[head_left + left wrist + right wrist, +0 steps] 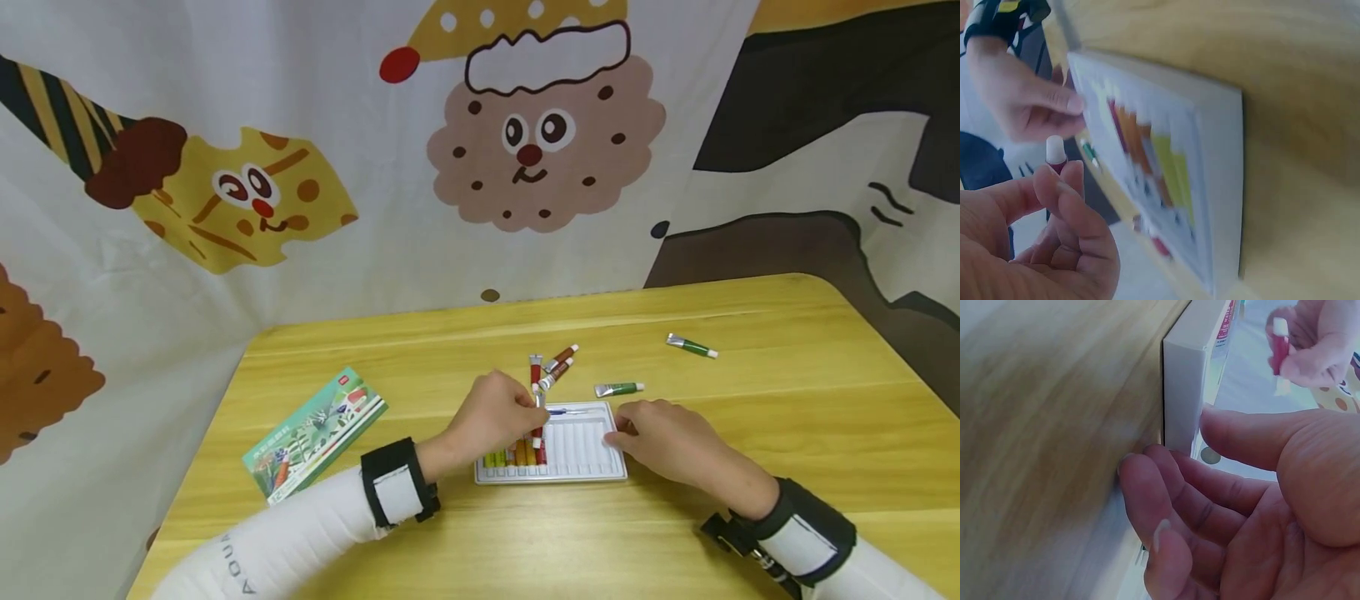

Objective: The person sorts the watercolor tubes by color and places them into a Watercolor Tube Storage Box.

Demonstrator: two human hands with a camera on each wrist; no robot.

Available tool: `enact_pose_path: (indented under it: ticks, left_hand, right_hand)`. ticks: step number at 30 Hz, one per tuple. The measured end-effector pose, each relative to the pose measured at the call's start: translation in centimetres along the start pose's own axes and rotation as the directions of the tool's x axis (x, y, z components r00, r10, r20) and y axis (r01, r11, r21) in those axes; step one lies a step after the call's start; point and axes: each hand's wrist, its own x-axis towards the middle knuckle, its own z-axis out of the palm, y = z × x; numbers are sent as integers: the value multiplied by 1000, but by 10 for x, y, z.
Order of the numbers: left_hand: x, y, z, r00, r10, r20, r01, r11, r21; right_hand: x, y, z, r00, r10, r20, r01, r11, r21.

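My left hand pinches a dark red paint tube between thumb and fingers, its white cap pointing down toward the tray. The tube is above a white plastic tray. Yellow, orange and red tubes lie side by side in the tray's left slots; the slots to the right hold none. A thin blue-handled brush lies along the tray's far side. At the tray's right edge, my right hand grips the rim; the right wrist view has its thumb on the edge and fingers curled by the side wall.
Beyond the tray lie a red tube, two brownish tubes and a green tube. Another green tube is farther right. A green paint box lies at the left. A printed curtain hangs behind the table.
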Motion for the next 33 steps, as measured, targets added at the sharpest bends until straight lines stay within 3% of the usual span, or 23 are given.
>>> enact_pose_path:
  ticks: [6, 12, 24, 33]
  left_hand:
    - [4, 0, 9, 995, -54, 88, 50, 997, 51]
    - [9, -3, 16, 988, -98, 123, 87, 992, 88]
    - [19, -7, 30, 977, -106, 183, 57, 965, 257]
    - [21, -5, 33, 976, -117, 182, 56, 950, 308]
  right_hand:
    - [-1, -1, 0, 1000, -8, -7, 8, 1000, 3]
    - [-1, -2, -1, 1000, -12, -8, 12, 1000, 11]
    - [-3, 0, -2, 999, -33, -18, 33, 999, 11]
    - [-3, 1, 1, 999, -44, -28, 44, 999, 16]
